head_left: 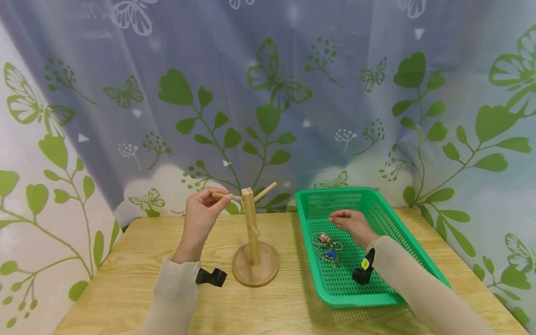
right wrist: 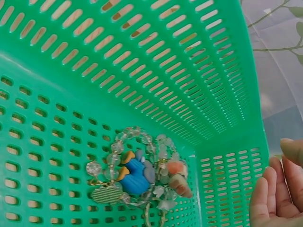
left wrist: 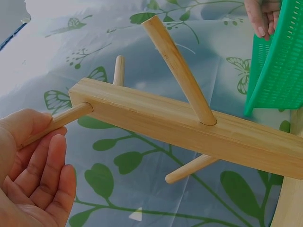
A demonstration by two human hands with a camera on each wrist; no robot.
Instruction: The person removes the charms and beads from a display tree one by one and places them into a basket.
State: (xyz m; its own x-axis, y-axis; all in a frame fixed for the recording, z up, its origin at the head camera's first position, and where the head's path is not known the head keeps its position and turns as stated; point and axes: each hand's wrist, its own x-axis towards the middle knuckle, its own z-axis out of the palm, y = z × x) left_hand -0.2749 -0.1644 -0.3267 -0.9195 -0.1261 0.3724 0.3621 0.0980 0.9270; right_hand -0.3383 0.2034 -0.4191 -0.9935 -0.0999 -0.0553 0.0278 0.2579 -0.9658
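Observation:
A wooden rack [head_left: 250,218] with slanting pegs and a round base [head_left: 264,274] stands upright on the table. Thumb and index finger of my left hand [head_left: 198,216] pinch its upper left peg [left wrist: 71,115]; the other fingers curl loosely below, as the left wrist view shows. My right hand [head_left: 353,225] hovers over the green basket [head_left: 311,274], fingers loosely bent and nothing between them. Clear beaded keychains [head_left: 328,251] lie in a cluster on the basket floor. One carries a blue figure [right wrist: 135,177], another a pinkish figure [right wrist: 177,177], and a metal ring [right wrist: 155,217] shows beside them.
The wooden table [head_left: 138,274] reaches back to a curtain [head_left: 268,139] printed with leaves and butterflies. Slotted walls surround the basket, right of the rack. Other pegs, such as the upper right one [head_left: 266,190], stick out from the post.

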